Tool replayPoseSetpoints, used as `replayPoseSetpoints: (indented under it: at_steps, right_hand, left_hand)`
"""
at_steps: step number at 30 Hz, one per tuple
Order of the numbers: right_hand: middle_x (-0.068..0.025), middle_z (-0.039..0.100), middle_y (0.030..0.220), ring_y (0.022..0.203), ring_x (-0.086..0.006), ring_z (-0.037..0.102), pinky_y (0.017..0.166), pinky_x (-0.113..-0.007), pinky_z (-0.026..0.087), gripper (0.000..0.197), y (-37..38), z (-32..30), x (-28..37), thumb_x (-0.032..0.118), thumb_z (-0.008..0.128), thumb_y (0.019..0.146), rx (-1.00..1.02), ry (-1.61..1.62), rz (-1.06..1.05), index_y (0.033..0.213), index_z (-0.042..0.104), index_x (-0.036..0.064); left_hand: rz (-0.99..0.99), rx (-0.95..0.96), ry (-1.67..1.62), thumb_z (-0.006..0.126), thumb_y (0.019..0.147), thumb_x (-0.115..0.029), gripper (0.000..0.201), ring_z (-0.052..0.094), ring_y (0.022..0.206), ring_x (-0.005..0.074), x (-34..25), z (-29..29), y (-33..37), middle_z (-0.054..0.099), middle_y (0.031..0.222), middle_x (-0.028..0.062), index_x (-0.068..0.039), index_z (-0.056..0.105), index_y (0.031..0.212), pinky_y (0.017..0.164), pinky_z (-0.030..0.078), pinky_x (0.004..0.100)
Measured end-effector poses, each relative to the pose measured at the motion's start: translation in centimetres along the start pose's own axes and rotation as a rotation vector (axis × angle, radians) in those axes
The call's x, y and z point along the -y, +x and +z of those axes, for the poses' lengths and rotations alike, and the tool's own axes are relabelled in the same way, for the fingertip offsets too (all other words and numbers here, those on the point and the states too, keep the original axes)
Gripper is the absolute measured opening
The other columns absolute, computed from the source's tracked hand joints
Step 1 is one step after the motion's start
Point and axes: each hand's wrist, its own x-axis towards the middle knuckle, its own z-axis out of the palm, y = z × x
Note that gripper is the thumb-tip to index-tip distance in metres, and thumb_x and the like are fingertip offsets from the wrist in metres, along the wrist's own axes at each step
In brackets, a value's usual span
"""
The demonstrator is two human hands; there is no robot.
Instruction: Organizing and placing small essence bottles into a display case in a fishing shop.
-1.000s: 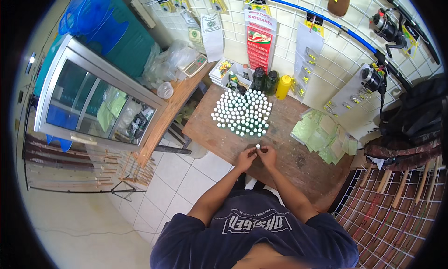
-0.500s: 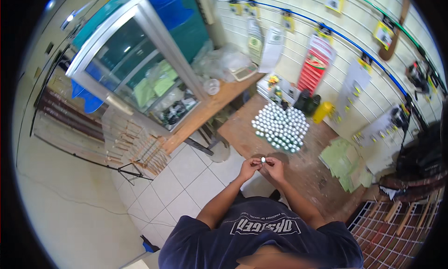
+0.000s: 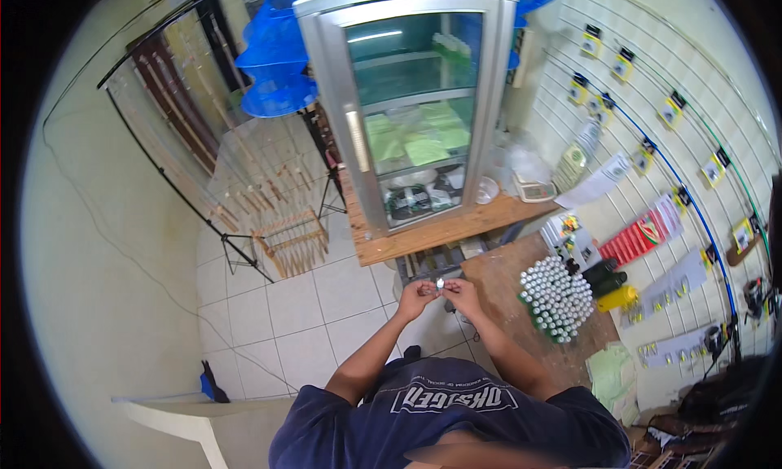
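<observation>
Both hands [image 3: 418,300] pinch a white-capped bottle [image 3: 441,284] over floor [image 3: 350,294] beside the table edge [image 3: 482,272].

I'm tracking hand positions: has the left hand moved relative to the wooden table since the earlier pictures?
Yes. Judged against the wooden table, the left hand has shifted leftward, farther from the white-capped bottles.

Open floor [image 3: 285,318] left of hands [image 3: 418,300], cabinet [image 3: 415,94] ahead
</observation>
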Motion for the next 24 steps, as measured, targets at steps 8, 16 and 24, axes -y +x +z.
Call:
replayPoseSetpoints:
  at_steps: [8,16,24]
  right_hand:
    - [-0.0088,0.065,0.088,0.081,-0.0132,0.063,0.074,-0.024,0.049,0.024,7.6,4.4,10.2,0.000,0.062,0.081,0.159,0.166,-0.123,0.104,0.058,-0.0072]
    - [-0.0062,0.065,0.090,0.081,-0.0090,0.060,0.071,-0.023,0.048,0.030,11.7,5.0,24.8,0.011,0.065,0.083,0.155,0.244,-0.337,0.108,0.059,-0.0037]
    - [-0.0115,0.066,0.087,0.076,-0.0146,0.062,0.066,-0.026,0.049,0.031,15.4,7.1,32.8,0.017,0.068,0.080,-0.094,0.081,-0.655,0.102,0.061,-0.0042]
  left_hand:
    - [0.124,-0.150,-0.051,0.066,0.082,-0.009,0.031,0.059,0.077,0.0070,-10.7,-7.0,2.5,0.065,0.088,0.0039,0.003,0.057,0.110,0.071,0.046,0.0203]
    - [0.379,-0.380,-0.029,0.067,0.082,-0.013,0.031,0.058,0.085,0.0109,-23.8,-10.7,3.2,0.062,0.094,0.0058,0.003,0.058,0.107,0.076,0.046,0.0241]
    - [0.553,-0.490,-0.083,0.063,0.084,-0.007,0.030,0.058,0.090,0.0109,-34.4,-11.7,2.7,0.063,0.100,0.0081,0.005,0.056,0.110,0.081,0.045,0.0247]
